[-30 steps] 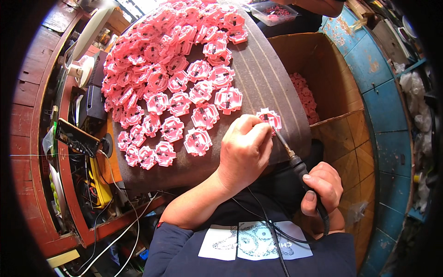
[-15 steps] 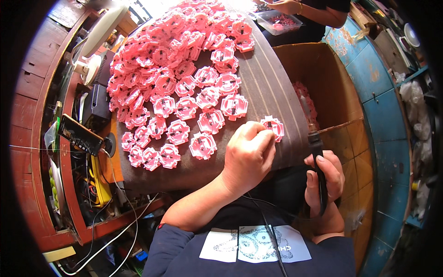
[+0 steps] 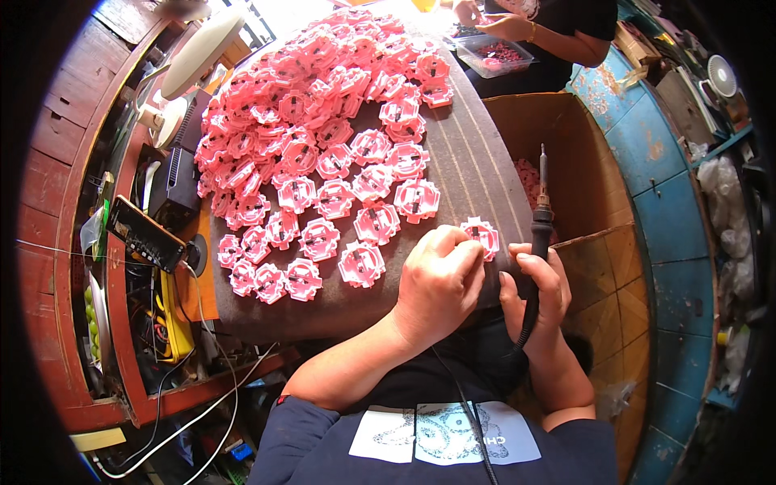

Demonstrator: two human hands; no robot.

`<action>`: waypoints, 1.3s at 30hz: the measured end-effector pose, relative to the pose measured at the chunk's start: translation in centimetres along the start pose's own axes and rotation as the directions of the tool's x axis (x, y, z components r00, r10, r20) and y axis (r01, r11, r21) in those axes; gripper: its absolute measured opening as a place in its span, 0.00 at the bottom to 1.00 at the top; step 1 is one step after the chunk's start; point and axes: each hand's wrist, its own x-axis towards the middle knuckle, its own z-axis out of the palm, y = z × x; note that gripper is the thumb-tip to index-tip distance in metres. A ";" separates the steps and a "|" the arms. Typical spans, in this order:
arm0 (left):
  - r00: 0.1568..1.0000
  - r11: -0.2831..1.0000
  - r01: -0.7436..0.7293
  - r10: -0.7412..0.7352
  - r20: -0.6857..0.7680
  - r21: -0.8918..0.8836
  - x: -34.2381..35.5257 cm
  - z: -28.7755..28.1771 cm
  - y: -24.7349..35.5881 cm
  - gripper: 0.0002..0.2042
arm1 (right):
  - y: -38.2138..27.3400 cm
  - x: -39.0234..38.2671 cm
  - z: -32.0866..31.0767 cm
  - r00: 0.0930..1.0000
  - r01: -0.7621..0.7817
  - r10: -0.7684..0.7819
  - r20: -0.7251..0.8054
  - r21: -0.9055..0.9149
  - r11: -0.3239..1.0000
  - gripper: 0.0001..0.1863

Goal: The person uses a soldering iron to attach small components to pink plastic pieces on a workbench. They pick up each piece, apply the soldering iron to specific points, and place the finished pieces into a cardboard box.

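My right hand [image 3: 540, 295] is wrapped round the black handle of a soldering iron [image 3: 541, 212], its metal tip pointing up, away from me. Just left of it, my left hand [image 3: 437, 281] is closed in a pinch beside a single pink plastic part [image 3: 482, 237] with a dark piece across its middle. That part lies near the right edge of the dark, striped table [image 3: 477, 153]. What sits between the left fingertips is hidden. Several similar pink parts [image 3: 376, 222] lie in loose rows left of my hands, and a big pile of them [image 3: 283, 113] rises behind.
A cardboard box [image 3: 558, 121] holding pink pieces stands right of the table. Beyond it, another person's hands [image 3: 505, 26] are above a clear plastic tub [image 3: 495, 56] of small red pieces. A phone [image 3: 145, 234], a lamp [image 3: 198, 61] and cables stand at left.
The soldering iron has moved left, closer to my left hand, and its tip now shows clearly upright. The left hand keeps its pinch by the pink part. The view has shifted slightly.
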 end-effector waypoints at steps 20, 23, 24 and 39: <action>0.999 0.999 -0.047 0.047 -0.002 0.000 1.4 1.1 -0.4 0.07 | 1.1 -3.6 0.9 0.996 -0.063 0.069 -0.050 0.101 0.993 0.27; 0.999 0.998 -0.051 0.052 -0.004 0.025 2.4 2.2 -0.8 0.06 | 1.3 -4.0 1.0 0.995 -0.061 0.070 -0.065 0.123 0.991 0.27; 0.998 0.998 -0.058 0.058 -0.009 0.021 2.7 2.4 -0.8 0.07 | 1.2 -4.1 0.9 0.996 -0.060 0.067 -0.061 0.116 0.991 0.27; 0.964 0.755 -0.191 0.024 0.265 0.628 1.9 -3.3 0.7 0.12 | 0.4 -3.3 1.2 0.996 -0.015 0.017 -0.090 0.033 0.999 0.27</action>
